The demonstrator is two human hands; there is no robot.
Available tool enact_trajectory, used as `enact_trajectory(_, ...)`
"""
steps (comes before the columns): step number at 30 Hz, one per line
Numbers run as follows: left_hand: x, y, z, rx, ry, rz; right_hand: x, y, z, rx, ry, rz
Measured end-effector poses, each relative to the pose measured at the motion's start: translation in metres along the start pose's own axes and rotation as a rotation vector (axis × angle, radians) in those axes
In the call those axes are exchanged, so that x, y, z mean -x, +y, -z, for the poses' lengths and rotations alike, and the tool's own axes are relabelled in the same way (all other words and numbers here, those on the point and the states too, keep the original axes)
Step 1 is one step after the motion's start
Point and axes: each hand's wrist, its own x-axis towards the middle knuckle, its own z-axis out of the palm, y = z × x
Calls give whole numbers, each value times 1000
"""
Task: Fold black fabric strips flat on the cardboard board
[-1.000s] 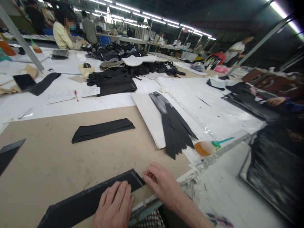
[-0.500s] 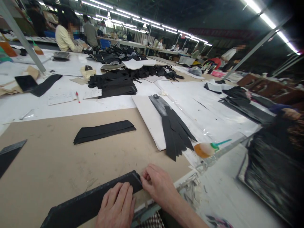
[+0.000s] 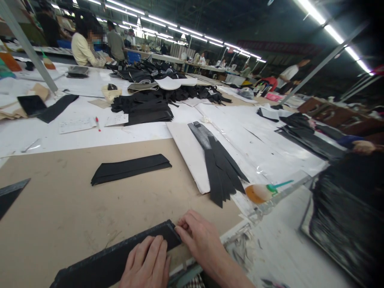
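A long black strip [image 3: 99,264] of sheet material lies along the near edge of the brown board [image 3: 69,208], its far long edge folded or rimmed. My left hand [image 3: 147,260] rests flat on the strip, fingers stretched out side by side. At the strip's right end my right hand [image 3: 201,236] pinches the slanted end edge between thumb and curled fingers. Beyond the hands lies a small stack of black strips [image 3: 132,169]. Another black piece [image 3: 10,198] shows at the left edge.
Fanned black strips [image 3: 222,172] lie partly on a white board [image 3: 189,160]. A squeeze bottle [image 3: 261,193] with orange liquid lies by the right table edge. Behind are black strip piles [image 3: 144,108], a red pen [image 3: 97,124] and a metal post [image 3: 30,48]. A co-worker's hand [image 3: 363,147] is at right.
My right hand has shifted very slightly left along the strip's end. The left hand stays pressed on the strip, and the view has tilted a little.
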Motion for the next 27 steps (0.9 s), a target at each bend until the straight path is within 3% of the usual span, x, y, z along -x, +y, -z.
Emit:
enact_trajectory(6,1,-2,0,23,-5,12,-9,-2,-4,31,5,-7)
enact_trajectory(13,5,-3,-1,-7,-15,-23,-8,0,-5,14,-5,91)
enact_trajectory(16,5,-3,-1,-14,-24,-21,-5,-2,-3,-96,-8,87)
enact_trajectory(21,9,1,-3,22,-42,14,-1,0,0,-432,-91,-67)
enact_trajectory(24,14,4,-5,46,-99,71,7,9,-9,-500,-46,-56)
enact_trajectory(27,15,7,-6,58,-143,95,17,18,-24,-376,88,32)
